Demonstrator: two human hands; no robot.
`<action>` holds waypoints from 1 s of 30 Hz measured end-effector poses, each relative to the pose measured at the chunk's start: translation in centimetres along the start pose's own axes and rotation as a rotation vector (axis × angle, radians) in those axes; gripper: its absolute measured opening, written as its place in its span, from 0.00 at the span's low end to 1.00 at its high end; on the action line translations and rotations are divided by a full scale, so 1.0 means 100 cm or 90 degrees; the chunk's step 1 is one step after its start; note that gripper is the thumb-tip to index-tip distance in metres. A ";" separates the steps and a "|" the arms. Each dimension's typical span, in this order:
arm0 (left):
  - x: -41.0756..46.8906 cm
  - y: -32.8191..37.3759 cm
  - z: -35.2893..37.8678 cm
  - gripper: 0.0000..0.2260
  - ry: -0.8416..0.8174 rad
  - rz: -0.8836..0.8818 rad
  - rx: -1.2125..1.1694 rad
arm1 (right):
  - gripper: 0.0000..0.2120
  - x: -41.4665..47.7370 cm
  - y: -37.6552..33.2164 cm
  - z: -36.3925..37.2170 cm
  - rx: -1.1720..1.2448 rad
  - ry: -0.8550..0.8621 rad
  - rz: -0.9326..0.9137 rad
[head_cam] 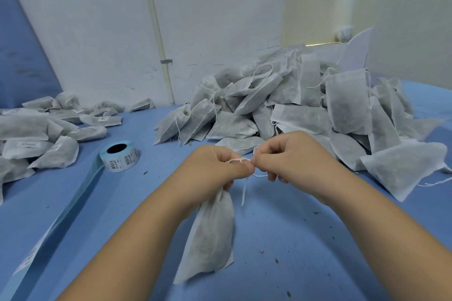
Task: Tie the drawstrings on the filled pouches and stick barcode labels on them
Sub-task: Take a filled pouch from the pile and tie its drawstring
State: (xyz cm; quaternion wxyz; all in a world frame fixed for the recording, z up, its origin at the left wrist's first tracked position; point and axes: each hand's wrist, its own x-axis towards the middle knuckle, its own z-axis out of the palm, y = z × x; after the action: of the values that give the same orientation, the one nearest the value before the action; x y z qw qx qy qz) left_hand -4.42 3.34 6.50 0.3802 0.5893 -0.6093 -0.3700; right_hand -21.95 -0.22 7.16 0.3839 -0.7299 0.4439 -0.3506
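- The left hand (pixel 215 168) grips the bunched neck of a soft white non-woven pouch (pixel 210 234), which hangs limp below the fist.
- The right hand (pixel 293 156) pinches the thin white twisted drawstring (pixel 241 160), taut between both hands (one loose end dangles).
- A blue-backed roll of barcode labels (pixel 119 155) lies to the left on the matte blue table cover (pixel 305 252).
- A heap of crinkled filled pouches (pixel 305 105) lies behind the hands.
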 end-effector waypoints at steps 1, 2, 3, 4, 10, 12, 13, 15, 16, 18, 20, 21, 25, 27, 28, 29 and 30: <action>0.000 0.000 -0.002 0.11 -0.013 -0.009 -0.029 | 0.05 0.001 0.001 -0.001 0.001 0.004 0.001; 0.001 -0.002 -0.004 0.10 -0.028 -0.013 -0.066 | 0.06 0.001 0.002 -0.001 -0.003 0.009 0.003; 0.001 -0.003 -0.006 0.10 -0.036 -0.017 -0.104 | 0.06 0.002 0.003 -0.002 -0.009 0.014 0.007; 0.002 -0.006 -0.008 0.08 -0.040 -0.023 -0.131 | 0.07 0.003 0.004 -0.004 -0.017 0.018 0.009; 0.006 -0.022 -0.023 0.05 -0.007 -0.121 -0.275 | 0.07 0.008 0.013 -0.014 -0.023 0.039 0.034; 0.007 -0.025 -0.025 0.06 0.000 -0.132 -0.256 | 0.07 0.009 0.016 -0.012 -0.033 0.038 0.038; 0.008 -0.027 -0.025 0.08 0.006 -0.134 -0.245 | 0.07 0.010 0.017 -0.011 -0.040 0.042 0.036; 0.009 -0.028 -0.025 0.09 0.017 -0.131 -0.225 | 0.07 0.011 0.018 -0.009 -0.042 0.059 0.027; 0.009 -0.028 -0.026 0.07 0.014 -0.123 -0.209 | 0.07 0.011 0.019 -0.010 -0.038 0.070 0.022; 0.007 -0.026 -0.028 0.04 -0.014 -0.119 -0.184 | 0.07 0.012 0.019 -0.011 -0.025 0.093 0.015; 0.005 -0.026 -0.030 0.08 -0.068 -0.139 -0.185 | 0.07 0.013 0.020 -0.012 -0.014 0.117 0.013; 0.004 -0.025 -0.031 0.10 -0.097 -0.153 -0.197 | 0.08 0.014 0.021 -0.012 -0.013 0.126 0.011; 0.000 -0.027 -0.034 0.17 -0.174 -0.193 -0.201 | 0.09 0.017 0.023 -0.012 -0.014 0.160 0.012; 0.000 -0.029 -0.038 0.21 -0.197 -0.209 -0.216 | 0.09 0.017 0.024 -0.013 -0.009 0.170 0.011; -0.001 -0.031 -0.039 0.22 -0.211 -0.214 -0.220 | 0.08 0.018 0.024 -0.013 -0.007 0.174 0.010; -0.001 -0.032 -0.041 0.21 -0.227 -0.215 -0.218 | 0.08 0.018 0.025 -0.013 -0.005 0.179 0.009; -0.001 -0.032 -0.043 0.20 -0.242 -0.214 -0.209 | 0.08 0.019 0.026 -0.013 -0.004 0.187 0.008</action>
State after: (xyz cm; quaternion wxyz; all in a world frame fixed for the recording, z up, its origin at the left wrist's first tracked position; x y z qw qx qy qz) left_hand 0.83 3.31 5.47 0.2824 0.5328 -0.4956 -0.6250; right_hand -23.39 -3.12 5.85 0.3146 -0.6690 0.5009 -0.4500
